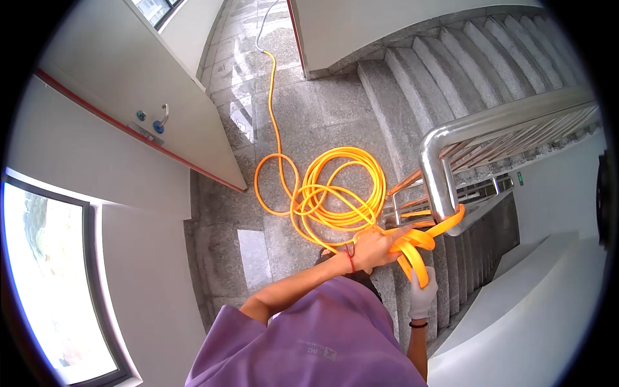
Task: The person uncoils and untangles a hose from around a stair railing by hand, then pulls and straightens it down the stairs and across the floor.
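Note:
An orange hose [345, 155] lies in a loose coil on the grey stone floor. Part of it is wrapped around the steel handrail post [440, 193] and twisted over itself in a knot-like bunch. My left hand [374, 249], bare with a red string at the wrist, is closed on the hose beside this bunch, its index finger lying along it. Lower down, my right hand [422, 293], in a pale glove, grips the end of a hanging loop of the same hose. The fingertips of the right hand are partly hidden by the loop.
Stairs rise at the upper right [445, 64], and more steps go down below the railing [516, 116]. A door [161, 90] stands open on the left, above a bright window [51, 277]. From the coil, hose runs up the floor to a thin grey line [260, 35].

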The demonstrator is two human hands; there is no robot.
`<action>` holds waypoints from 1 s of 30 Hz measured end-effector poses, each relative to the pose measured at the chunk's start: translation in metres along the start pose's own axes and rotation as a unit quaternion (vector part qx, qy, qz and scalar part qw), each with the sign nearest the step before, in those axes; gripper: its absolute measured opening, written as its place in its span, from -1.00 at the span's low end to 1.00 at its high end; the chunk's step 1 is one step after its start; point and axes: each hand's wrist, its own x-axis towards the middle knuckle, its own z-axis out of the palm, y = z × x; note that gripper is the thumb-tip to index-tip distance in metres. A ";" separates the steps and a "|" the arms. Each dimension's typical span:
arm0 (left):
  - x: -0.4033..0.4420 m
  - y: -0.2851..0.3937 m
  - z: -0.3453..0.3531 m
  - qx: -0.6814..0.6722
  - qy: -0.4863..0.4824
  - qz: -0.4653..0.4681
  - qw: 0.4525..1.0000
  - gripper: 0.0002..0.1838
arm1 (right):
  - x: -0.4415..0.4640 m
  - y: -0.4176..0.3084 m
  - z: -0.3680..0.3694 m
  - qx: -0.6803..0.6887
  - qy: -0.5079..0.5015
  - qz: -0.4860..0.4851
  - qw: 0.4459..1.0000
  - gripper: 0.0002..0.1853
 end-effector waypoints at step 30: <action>0.038 -0.029 -0.025 -0.095 0.041 0.074 0.992 -0.10 | 0.046 -0.038 -0.053 -0.022 0.030 0.041 0.998 -0.79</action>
